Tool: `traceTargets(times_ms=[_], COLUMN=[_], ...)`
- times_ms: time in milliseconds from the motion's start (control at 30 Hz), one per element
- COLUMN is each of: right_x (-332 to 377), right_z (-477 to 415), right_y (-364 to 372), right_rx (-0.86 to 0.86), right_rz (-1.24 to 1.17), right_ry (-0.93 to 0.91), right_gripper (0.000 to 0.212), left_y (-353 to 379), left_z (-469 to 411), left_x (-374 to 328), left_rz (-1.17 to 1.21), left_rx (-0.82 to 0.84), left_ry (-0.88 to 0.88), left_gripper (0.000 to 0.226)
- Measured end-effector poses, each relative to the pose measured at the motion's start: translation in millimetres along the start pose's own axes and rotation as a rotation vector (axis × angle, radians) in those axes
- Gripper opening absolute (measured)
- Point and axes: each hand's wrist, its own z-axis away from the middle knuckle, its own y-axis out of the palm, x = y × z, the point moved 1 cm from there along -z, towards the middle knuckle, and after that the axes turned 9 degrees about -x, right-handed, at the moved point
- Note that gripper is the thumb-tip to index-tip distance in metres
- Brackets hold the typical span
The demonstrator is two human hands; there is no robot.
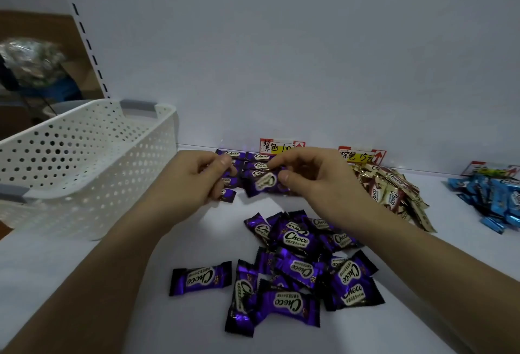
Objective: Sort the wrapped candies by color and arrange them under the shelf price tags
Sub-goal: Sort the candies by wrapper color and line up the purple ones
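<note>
A loose pile of purple Choco candies (292, 269) lies on the white shelf in front of me. Further back, several purple candies (254, 160) sit in rows under the first price tag (277, 146). My right hand (315, 182) pinches one purple candy (266, 182) just above those rows, thumb on its right end. My left hand (194, 179) has its fingers curled on candies at the left end of the rows, with one candy (228, 194) showing below its fingertips. Both hands partly hide the rows.
A white perforated basket (84, 162) stands at the left. A pile of brown and cream candies (394, 193) lies under a second price tag (361, 155). Blue candies (495, 201) lie under a third tag (489, 169) at the far right. The white back panel rises behind.
</note>
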Motion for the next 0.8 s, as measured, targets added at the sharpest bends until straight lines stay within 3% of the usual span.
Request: traceTargets(times_ms=[100, 267, 433, 533, 667, 800], right_x=[8, 23, 17, 3, -1, -7], right_z=[-5, -33, -45, -43, -37, -16], right_y=[-10, 7, 40, 47, 28, 22], right_rx=[0.045, 0.267, 0.402, 0.383, 0.093, 0.253], right_rz=[-0.001, 0.385, 0.455, 0.497, 0.424, 0.596], right_ry=[0.040, -0.245, -0.229, -0.240, -0.275, -0.274], right_gripper=[0.027, 0.030, 0.032, 0.033, 0.012, 0.003], left_y=[-10, -22, -23, -27, -29, -27], left_z=[6, 26, 32, 30, 27, 25], left_x=[5, 25, 28, 29, 32, 35], left_rz=[-0.086, -0.018, -0.080, -0.102, -0.160, -0.203], left_rx=[-0.038, 0.017, -0.040, -0.088, -0.111, -0.098], left_ry=[0.070, 0.024, 0.069, 0.071, 0.069, 0.097], left_gripper=[0.030, 0.021, 0.021, 0.015, 0.017, 0.022])
